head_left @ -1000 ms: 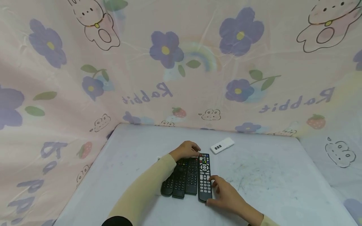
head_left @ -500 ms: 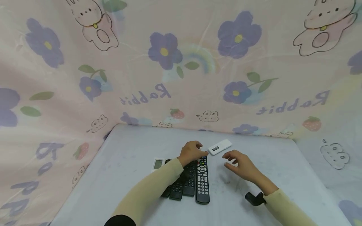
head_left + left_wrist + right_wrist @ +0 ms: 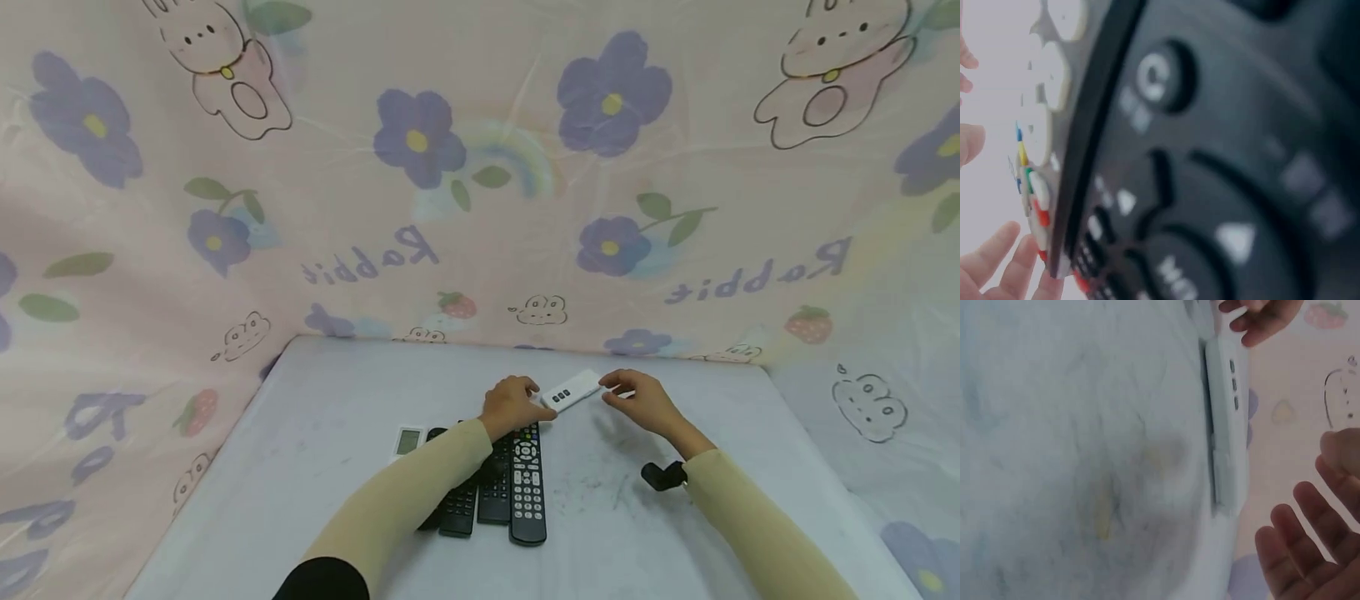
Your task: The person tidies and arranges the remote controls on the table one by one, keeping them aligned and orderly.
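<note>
Several black remotes (image 3: 495, 487) lie side by side on the pale table (image 3: 337, 417); the rightmost (image 3: 528, 483) has white and coloured buttons. My left hand (image 3: 513, 404) rests on their far ends, its fingertips (image 3: 1260, 319) by one end of a small white remote (image 3: 570, 390). My right hand (image 3: 637, 398) hovers at the other end of that white remote (image 3: 1229, 425), fingers (image 3: 1310, 550) relaxed and a little apart from it. The left wrist view is filled by blurred black remote buttons (image 3: 1210, 156) and the coloured-button remote's edge (image 3: 1038, 187).
A small white device with a display (image 3: 408, 440) lies left of the black remotes. A pink curtain with flowers and rabbits (image 3: 480, 208) closes off the table's back and sides. A black wrist mount (image 3: 660, 477) sits on my right forearm.
My right hand left the near end of the rightmost black remote and moved up and away to the white remote. My left hand stayed on the black remotes' far ends.
</note>
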A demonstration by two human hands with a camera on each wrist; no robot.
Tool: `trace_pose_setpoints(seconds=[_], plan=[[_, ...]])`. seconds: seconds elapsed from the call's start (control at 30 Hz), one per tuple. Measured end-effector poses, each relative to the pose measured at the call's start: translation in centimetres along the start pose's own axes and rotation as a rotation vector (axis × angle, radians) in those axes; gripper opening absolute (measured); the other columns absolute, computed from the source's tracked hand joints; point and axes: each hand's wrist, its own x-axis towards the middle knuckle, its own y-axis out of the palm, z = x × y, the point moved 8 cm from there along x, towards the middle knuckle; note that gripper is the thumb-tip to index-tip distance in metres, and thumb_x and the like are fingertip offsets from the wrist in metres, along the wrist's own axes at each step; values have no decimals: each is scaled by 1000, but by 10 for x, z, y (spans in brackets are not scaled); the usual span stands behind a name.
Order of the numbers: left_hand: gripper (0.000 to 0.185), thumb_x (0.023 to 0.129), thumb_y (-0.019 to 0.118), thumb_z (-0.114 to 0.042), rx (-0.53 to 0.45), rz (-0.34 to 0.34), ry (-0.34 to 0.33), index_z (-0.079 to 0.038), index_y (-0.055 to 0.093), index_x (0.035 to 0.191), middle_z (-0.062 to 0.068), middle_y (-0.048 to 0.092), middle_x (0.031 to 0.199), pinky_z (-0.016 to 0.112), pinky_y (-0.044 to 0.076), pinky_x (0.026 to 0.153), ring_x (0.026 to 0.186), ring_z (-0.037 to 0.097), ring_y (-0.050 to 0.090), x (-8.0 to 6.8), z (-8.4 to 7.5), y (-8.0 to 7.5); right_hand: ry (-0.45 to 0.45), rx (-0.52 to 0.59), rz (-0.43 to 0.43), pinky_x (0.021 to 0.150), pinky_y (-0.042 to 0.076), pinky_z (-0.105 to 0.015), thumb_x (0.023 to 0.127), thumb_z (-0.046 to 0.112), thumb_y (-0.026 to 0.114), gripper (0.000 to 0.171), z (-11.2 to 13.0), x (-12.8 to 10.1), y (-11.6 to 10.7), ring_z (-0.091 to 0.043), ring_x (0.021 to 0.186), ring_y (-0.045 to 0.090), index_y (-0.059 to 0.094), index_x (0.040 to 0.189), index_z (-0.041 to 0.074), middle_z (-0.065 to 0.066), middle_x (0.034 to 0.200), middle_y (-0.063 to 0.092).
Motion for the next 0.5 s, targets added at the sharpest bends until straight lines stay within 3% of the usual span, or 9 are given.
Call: trace_pose_setpoints(seconds=[0.17, 0.3, 0.5], plan=[[56, 72, 78, -54, 41, 18, 27, -18, 68, 114, -6, 65, 97, 35, 48, 79, 85, 10, 58, 6, -6, -3, 15, 1, -3, 75, 56, -44, 91, 16, 67, 26, -12, 7, -2, -33, 95, 66, 66, 113, 4, -15, 112, 67], [54, 73, 79, -50, 53, 22, 43, -17, 68, 113, -6, 67, 97, 38, 49, 84, 87, 11, 60, 12, -16, -6, 33, -6, 18, 80, 55, -47, 91, 13, 65, 28, -19, 15, -4, -37, 100, 64, 64, 117, 2, -19, 119, 64], [55, 70, 82, -50, 92, 65, 32, -17, 69, 112, -5, 69, 101, 42, 46, 92, 95, 14, 61, 19, -23, 5, 75, 4, 86, 85, 52, -51, 92, 9, 62, 36, -31, 29, 0, -44, 109, 59, 58, 127, 0, -25, 129, 57]])
